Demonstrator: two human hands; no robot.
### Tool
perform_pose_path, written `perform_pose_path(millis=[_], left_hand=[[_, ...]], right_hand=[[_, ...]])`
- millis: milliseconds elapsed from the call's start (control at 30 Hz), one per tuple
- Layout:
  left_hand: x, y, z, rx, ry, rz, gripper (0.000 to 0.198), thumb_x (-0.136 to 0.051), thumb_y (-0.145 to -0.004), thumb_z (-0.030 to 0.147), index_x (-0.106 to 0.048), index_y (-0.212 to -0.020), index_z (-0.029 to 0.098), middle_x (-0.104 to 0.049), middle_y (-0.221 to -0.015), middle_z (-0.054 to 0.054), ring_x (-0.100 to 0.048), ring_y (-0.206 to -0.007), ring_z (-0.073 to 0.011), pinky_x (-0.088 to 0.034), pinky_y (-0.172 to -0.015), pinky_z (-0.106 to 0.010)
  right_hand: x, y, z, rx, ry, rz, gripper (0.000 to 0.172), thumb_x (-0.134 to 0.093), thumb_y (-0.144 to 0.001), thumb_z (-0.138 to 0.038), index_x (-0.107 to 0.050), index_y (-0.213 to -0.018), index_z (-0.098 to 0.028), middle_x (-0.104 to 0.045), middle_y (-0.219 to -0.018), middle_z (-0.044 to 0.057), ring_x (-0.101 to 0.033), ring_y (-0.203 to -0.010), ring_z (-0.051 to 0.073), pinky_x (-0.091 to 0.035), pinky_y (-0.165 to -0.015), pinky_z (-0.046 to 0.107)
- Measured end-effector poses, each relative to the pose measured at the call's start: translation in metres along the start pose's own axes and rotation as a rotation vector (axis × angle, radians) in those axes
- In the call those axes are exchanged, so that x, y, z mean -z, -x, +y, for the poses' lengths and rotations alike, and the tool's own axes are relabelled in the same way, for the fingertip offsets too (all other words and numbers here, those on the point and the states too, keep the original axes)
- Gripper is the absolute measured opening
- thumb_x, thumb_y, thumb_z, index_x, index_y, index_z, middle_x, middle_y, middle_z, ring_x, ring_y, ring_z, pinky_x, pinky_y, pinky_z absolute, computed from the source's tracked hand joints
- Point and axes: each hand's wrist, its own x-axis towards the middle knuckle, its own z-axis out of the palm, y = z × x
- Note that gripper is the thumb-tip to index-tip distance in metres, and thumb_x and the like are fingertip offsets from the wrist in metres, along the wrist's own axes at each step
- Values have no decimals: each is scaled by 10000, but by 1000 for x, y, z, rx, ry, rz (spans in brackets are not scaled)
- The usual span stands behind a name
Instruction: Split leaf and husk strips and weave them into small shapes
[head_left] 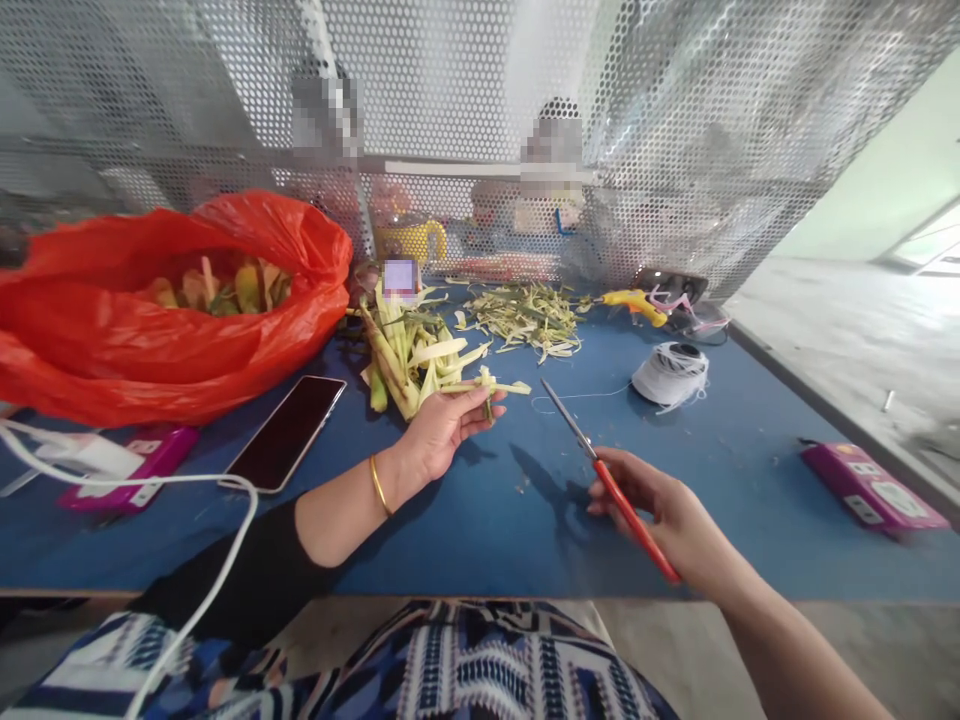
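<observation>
My left hand [444, 432], with a gold bangle at the wrist, pinches a pale green strip of husk-like plant [511, 388] with a small knot or tuft on it. My right hand [667, 505] holds red-handled scissors [626, 510] low over the table. Their blades look closed and point up and left, a little short of the strip's right end. Just behind my left hand lies a heap of pale leafy stalks [394, 365]. Farther back is a loose pile of thin cut strips [532, 310].
On the blue table [465, 530] are a red plastic bag [247, 350] holding plant pieces, a phone [289, 435], a thread spool [670, 375], a yellow glue gun [636, 303] and purple boxes [870, 485] at both sides. A white cable [240, 560] crosses my left arm. Perforated metal mesh [465, 90] stands behind.
</observation>
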Motion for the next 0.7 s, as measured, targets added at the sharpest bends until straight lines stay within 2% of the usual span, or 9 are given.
perform_pose_path(millis=[67, 167, 300, 433, 700], left_hand=[[-1, 0, 0, -24, 7, 20, 61, -630, -815, 113, -691, -803, 111, -741, -781, -57, -689, -638, -125, -536, -589, -212], [-1, 1, 1, -50, 22, 34, 49, -637, -808, 114, -686, -809, 111, -736, -781, -56, -681, -634, -117, -528, -582, -208], [-1, 2, 0, -72, 19, 12, 53, -692, -762, 130, -682, -812, 117, -727, -782, -47, -675, -644, -116, -521, -590, -209], [-1, 3, -2, -68, 0, -23, 81, -722, -734, 154, -681, -799, 129, -725, -782, -37, -670, -657, -115, -517, -609, -215], [0, 3, -5, -56, -67, -71, 128, -741, -722, 211, -685, -809, 134, -742, -849, -66, -676, -705, -136, -507, -636, -230]], right_hand=[[1, 2, -3, -21, -179, -50, 563, -686, -679, -467, -568, -1145, -175, -698, -870, 68, -677, -804, 232, -542, -767, 355], [-1, 4, -10, -30, -213, -91, 590, -745, -608, -427, -568, -1121, -193, -671, -867, 45, -651, -835, 230, -528, -773, 347], [-5, 2, -20, -47, -103, -109, 518, -719, -646, -392, -570, -1100, -191, -562, -721, -32, -531, -653, 146, -471, -634, 275], [-11, -5, -27, -17, -109, -80, 446, -693, -685, -447, -602, -1027, -176, -461, -661, -53, -434, -608, 121, -406, -571, 251], [-20, -14, -22, -27, -241, -21, 547, -703, -681, -506, -669, -1100, -156, -584, -745, 11, -487, -667, 149, -437, -566, 260]])
